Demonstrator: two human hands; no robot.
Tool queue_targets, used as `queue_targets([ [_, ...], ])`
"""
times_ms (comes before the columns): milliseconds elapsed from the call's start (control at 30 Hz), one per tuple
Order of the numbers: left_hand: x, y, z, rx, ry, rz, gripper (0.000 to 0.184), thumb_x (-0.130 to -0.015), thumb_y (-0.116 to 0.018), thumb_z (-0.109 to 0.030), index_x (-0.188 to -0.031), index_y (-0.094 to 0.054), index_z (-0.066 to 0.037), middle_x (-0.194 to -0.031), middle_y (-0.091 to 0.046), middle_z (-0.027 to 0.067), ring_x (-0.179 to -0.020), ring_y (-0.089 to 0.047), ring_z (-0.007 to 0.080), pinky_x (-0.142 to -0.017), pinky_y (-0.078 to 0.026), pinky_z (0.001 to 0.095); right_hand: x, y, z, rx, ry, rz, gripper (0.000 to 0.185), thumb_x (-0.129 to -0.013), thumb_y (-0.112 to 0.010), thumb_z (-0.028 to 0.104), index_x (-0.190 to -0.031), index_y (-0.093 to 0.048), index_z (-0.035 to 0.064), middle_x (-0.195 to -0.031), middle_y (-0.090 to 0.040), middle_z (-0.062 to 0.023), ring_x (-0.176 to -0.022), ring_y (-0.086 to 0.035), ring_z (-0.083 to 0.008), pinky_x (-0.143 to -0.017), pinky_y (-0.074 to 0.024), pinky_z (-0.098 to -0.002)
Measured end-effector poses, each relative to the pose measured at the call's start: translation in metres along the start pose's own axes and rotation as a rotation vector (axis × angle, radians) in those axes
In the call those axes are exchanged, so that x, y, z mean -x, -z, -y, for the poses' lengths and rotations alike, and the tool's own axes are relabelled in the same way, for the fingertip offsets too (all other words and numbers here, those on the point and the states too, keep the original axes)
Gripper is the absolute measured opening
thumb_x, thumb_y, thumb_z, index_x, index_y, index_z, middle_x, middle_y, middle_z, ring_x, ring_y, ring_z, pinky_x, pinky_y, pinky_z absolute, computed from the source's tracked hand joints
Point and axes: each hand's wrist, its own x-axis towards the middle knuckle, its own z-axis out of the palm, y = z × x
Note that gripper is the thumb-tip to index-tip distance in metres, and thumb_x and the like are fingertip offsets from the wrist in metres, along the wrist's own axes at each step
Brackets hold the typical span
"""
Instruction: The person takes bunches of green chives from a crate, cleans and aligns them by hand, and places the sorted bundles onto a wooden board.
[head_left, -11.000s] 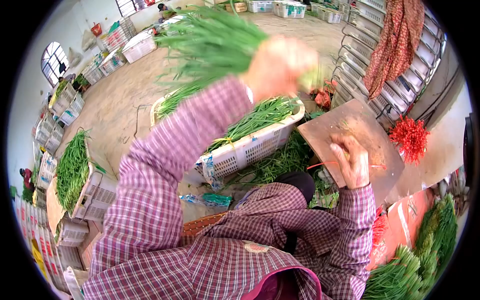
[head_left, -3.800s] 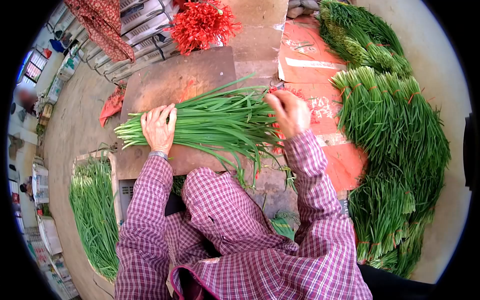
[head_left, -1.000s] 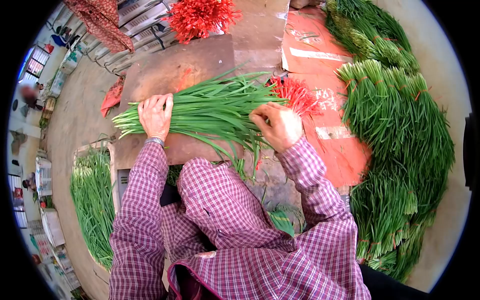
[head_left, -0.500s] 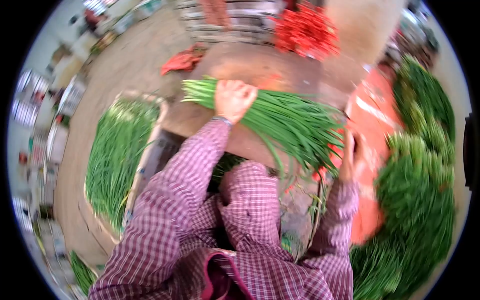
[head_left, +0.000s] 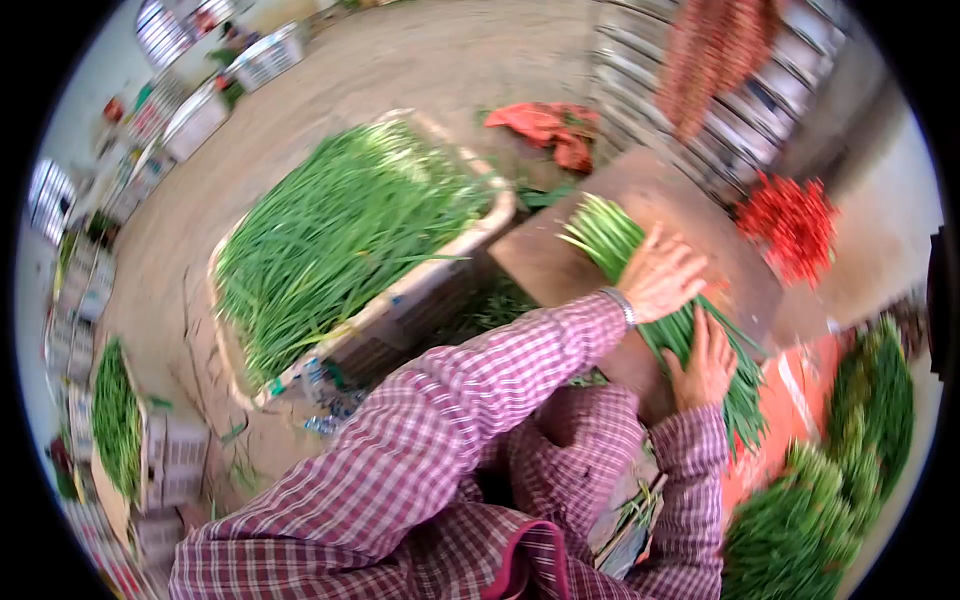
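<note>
A bunch of garlic chives lies across a brown board, pale cut stems toward the upper left and green leaves toward the lower right. My left hand is over the stem half, its fingers bent round the bunch. Lower down, my right hand spans the leaves, with the thumb on one side and the fingers on the other. The two hands are close together. The undersides of both hands are hidden.
The board stands before my knees. At left is a crate heaped with chives. Red ties hang at the board's far right corner. More chives lie on a red sheet. A red cloth lies on the floor.
My view has turned left, bringing the crate toward the middle. My right hand has moved from beside the leaf tips onto the leaves. My left hand stays on the bunch.
</note>
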Motion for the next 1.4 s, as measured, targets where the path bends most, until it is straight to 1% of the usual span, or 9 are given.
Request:
queue_targets([
  [267, 0.059, 0.113, 0.129, -0.198, 0.321, -0.068, 0.057, -0.096, -0.043, -0.05, -0.14, -0.044, -0.015, -0.14, -0.046, 0.0163, -0.135, -0.036, 0.0316, -0.109, -0.023, 0.0585, 0.006, 0.006, -0.004, 0.02, 0.074, -0.004, 0.094, -0.069, -0.079, 0.029, -0.149, -0.03, 0.0198, -0.146, -0.039, -0.008, -0.134, -0.037, -0.0303, -0.109, -0.0266, -0.0491],
  [400, 0.158, 0.264, 0.135, 0.115, 0.45, -0.144, 0.045, -0.092, -0.058, -0.033, -0.127, -0.056, -0.005, -0.129, -0.054, 0.0174, -0.124, -0.048, 0.0303, -0.106, -0.036, 0.0421, 0.012, 0.056, 0.01, -0.101, 0.226, -0.031, 0.09, -0.069, -0.078, 0.028, -0.147, -0.034, 0.0122, -0.146, -0.038, -0.0158, -0.134, -0.036, -0.038, -0.109, -0.0283, -0.0529],
  [533, 0.323, 0.38, 0.132, -0.378, 0.759, -0.402, 0.037, -0.09, -0.059, -0.014, -0.126, -0.057, -0.006, -0.126, -0.059, 0.0129, -0.121, -0.052, 0.0262, -0.104, -0.039, 0.0395, 0.007, 0.088, 0.042, -0.408, 0.313, -0.018, 0.076, -0.079, -0.068, 0.018, -0.144, -0.033, -0.0013, -0.143, -0.04, -0.0225, -0.134, -0.036, -0.0382, -0.112, -0.0267, -0.049],
  [633, 0.471, 0.43, 0.136, -0.772, 1.076, -0.458, 0.044, -0.093, -0.055, -0.023, -0.131, -0.05, -0.002, -0.128, -0.055, 0.0183, -0.123, -0.048, 0.0331, -0.107, -0.034, 0.0415, -0.022, 0.109, 0.119, -0.56, 0.473, 0.034, 0.075, -0.079, -0.069, 0.015, -0.142, -0.034, -0.0043, -0.141, -0.043, -0.023, -0.131, -0.04, -0.0392, -0.111, -0.029, -0.0475],
  [733, 0.544, 0.428, 0.125, -0.869, 1.198, -0.477, 0.052, -0.095, -0.052, -0.028, -0.137, -0.042, 0.002, -0.133, -0.05, 0.0215, -0.123, -0.047, 0.0354, -0.106, -0.034, 0.0418, -0.054, 0.114, 0.233, -0.624, 0.79, 0.191, 0.076, -0.078, -0.073, 0.017, -0.14, -0.037, -0.0051, -0.14, -0.045, -0.0228, -0.128, -0.045, -0.0382, -0.108, -0.0338, -0.0443],
  [833, 0.556, 0.404, 0.131, -0.425, 1.389, -0.566, 0.059, -0.095, -0.051, -0.035, -0.14, -0.037, 0.001, -0.13, -0.049, 0.022, -0.118, -0.05, 0.036, -0.1, -0.038, 0.042, -0.058, 0.076, 0.348, -0.621, 1.189, 0.177, 0.079, -0.078, -0.075, 0.028, -0.141, -0.037, -0.0015, -0.138, -0.047, -0.02, -0.126, -0.047, -0.0347, -0.106, -0.0359, -0.0435],
  [1067, 0.522, 0.392, 0.129, -0.633, 1.538, -0.488, 0.056, -0.097, -0.046, -0.038, -0.142, -0.036, -0.005, -0.126, -0.049, 0.0182, -0.108, -0.057, 0.0381, -0.087, -0.046, 0.0465, -0.004, -0.014, 0.531, -0.366, 1.389, 0.474, 0.088, -0.077, -0.073, 0.042, -0.147, -0.029, 0.0103, -0.143, -0.042, -0.0118, -0.132, -0.041, -0.028, -0.112, -0.0287, -0.0459],
  [1167, 0.505, 0.398, 0.122, -0.539, 1.624, -0.522, 0.052, -0.098, -0.044, -0.036, -0.142, -0.038, -0.008, -0.125, -0.052, 0.017, -0.113, -0.053, 0.0358, -0.092, -0.044, 0.0445, 0.012, -0.041, 0.569, -0.368, 1.469, 0.476, 0.087, -0.078, -0.07, 0.047, -0.147, -0.03, 0.0111, -0.145, -0.04, -0.0129, -0.131, -0.042, -0.0317, -0.112, -0.0288, -0.0468],
  [1400, 0.506, 0.399, 0.123, -0.564, 1.606, -0.511, 0.052, -0.097, -0.047, -0.036, -0.141, -0.038, -0.009, -0.125, -0.05, 0.0171, -0.106, -0.058, 0.0366, -0.085, -0.049, 0.0458, 0.01, -0.065, 0.631, -0.52, 1.419, 0.378, 0.032, -0.09, -0.058, 0.018, -0.121, -0.061, 0.0191, -0.111, -0.062, -0.0051, -0.109, -0.055, -0.0248, -0.097, -0.0406, -0.0397],
])
